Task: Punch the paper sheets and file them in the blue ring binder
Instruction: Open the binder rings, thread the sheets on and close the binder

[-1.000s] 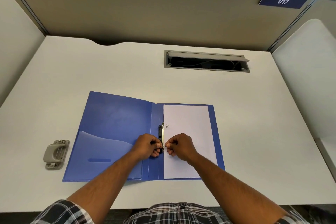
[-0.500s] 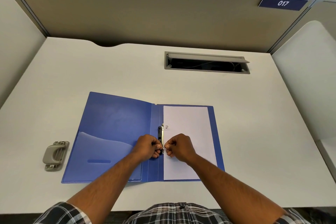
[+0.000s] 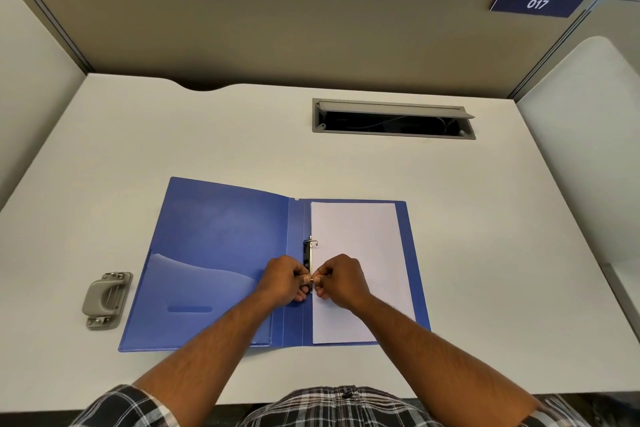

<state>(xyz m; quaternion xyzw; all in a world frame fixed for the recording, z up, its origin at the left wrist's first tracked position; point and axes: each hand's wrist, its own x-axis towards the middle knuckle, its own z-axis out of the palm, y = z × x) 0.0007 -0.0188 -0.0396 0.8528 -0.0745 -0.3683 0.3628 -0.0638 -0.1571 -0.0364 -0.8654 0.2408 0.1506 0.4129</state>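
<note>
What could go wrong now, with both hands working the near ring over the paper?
Both the left hand and right hand pinch the near ring of the binder; a fingertip could get nipped if it snaps shut. The paper may shift off its holes, so the ring could tear its edge.

My left hand (image 3: pixel 282 279) and right hand (image 3: pixel 341 281) cover the near ring of the ring mechanism (image 3: pixel 309 255), so I cannot tell whether it is closed. Their fingertips curl out of sight. Cables inside the cable tray (image 3: pixel 393 123), beyond the mechanism, are too dark to make out.
</note>
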